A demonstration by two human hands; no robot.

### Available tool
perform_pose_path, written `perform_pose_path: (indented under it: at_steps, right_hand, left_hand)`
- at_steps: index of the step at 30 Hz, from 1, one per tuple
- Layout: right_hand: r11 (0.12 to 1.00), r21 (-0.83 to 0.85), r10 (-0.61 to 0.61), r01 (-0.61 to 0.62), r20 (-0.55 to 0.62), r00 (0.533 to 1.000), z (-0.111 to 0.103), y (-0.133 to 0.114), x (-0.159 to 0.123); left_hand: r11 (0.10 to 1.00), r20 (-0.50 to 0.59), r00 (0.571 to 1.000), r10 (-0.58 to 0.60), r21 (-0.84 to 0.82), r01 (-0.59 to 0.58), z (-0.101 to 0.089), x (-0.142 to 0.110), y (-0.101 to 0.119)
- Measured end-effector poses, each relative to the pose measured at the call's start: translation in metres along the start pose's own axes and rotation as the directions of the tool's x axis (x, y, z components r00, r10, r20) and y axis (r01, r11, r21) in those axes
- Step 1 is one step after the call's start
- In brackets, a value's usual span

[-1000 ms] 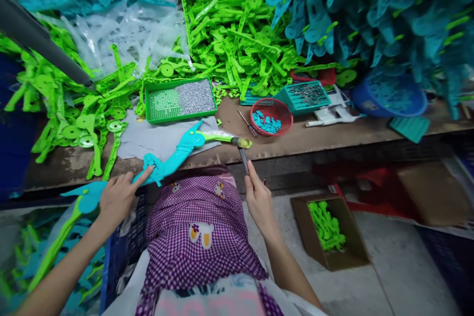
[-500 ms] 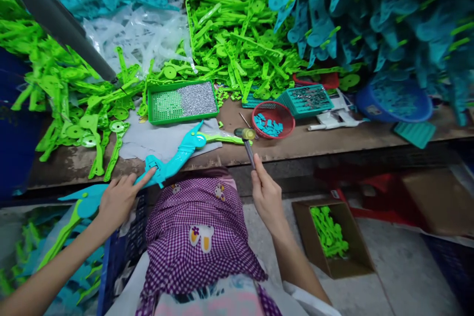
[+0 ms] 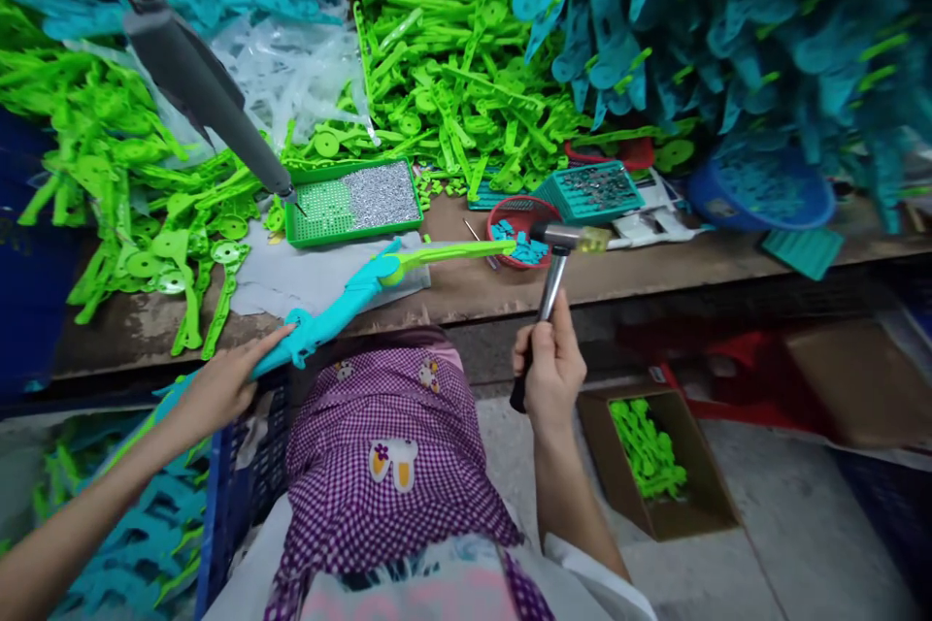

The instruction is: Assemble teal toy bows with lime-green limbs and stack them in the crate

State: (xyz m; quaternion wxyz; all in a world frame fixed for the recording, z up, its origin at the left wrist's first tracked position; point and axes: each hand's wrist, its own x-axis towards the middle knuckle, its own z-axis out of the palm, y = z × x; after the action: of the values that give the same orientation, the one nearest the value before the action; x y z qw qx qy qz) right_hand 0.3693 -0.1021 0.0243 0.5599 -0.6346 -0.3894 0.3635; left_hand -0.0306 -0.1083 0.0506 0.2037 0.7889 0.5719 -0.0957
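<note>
My left hand (image 3: 229, 374) is wrapped round a long turquoise plastic part (image 3: 342, 301), its index finger stretched along the top. Bright green arms are joined to this part at its ends; one green arm (image 3: 458, 252) points right over the bench. The part lies tilted across the bench's front edge, over a grey cloth (image 3: 291, 272). In my right hand (image 3: 553, 364) is a small hammer (image 3: 554, 277), gripped by its black handle and held upright. Its head, with a yellowish face on the right, is raised near the red basket (image 3: 520, 257) of small turquoise pieces.
A grey power screwdriver (image 3: 211, 97) hangs at left above a green tray (image 3: 353, 233) of screws. Green parts (image 3: 451, 87) are heaped behind, turquoise ones (image 3: 655, 10) stacked at right. A blue bowl (image 3: 761, 213) stands on the bench; a cardboard box (image 3: 699, 495) is on the floor.
The hammer has moved right and is now upright, away from the green arm. The turquoise part has been rolled onto its edge, and its green arm has lifted. The hanging screwdriver has swung right.
</note>
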Motion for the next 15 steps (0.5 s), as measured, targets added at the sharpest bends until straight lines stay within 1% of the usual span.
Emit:
perform_pose_path:
  at_steps: [2, 5, 8, 11, 13, 15]
  right_hand:
    - [0.997, 0.081, 0.016, -0.015, -0.015, 1.0, 0.001, -0.004, -0.001]
    - [0.99, 0.13, 0.044, -0.046, 0.016, 0.999, 0.003, -0.004, -0.005]
    - [0.982, 0.176, 0.065, -0.069, 0.028, 0.997, 0.003, -0.001, -0.011]
    - [0.971, 0.231, 0.06, -0.062, 0.014, 0.998, 0.002, -0.002, -0.015]
    - [0.965, 0.263, 0.016, -0.011, -0.016, 1.0, 0.003, -0.001, -0.014]
    - [0.959, 0.278, -0.039, 0.046, -0.031, 0.999, 0.007, 0.001, -0.01]
  left_hand:
    - [0.985, 0.027, 0.997, 0.067, -0.164, -0.062, -0.004, 0.0, -0.004]
    - [0.944, 0.064, 0.992, 0.109, -0.318, -0.084, -0.009, 0.0, -0.004]
    - [0.922, 0.095, 0.988, 0.121, -0.381, -0.077, -0.014, -0.001, 0.002]
    - [0.911, 0.086, 0.99, 0.113, -0.406, -0.069, -0.015, -0.006, 0.009]
    - [0.902, 0.056, 0.996, 0.077, -0.429, -0.046, -0.009, -0.013, 0.014]
    - [0.89, -0.001, 1.0, 0.019, -0.456, -0.017, 0.004, -0.023, 0.019]
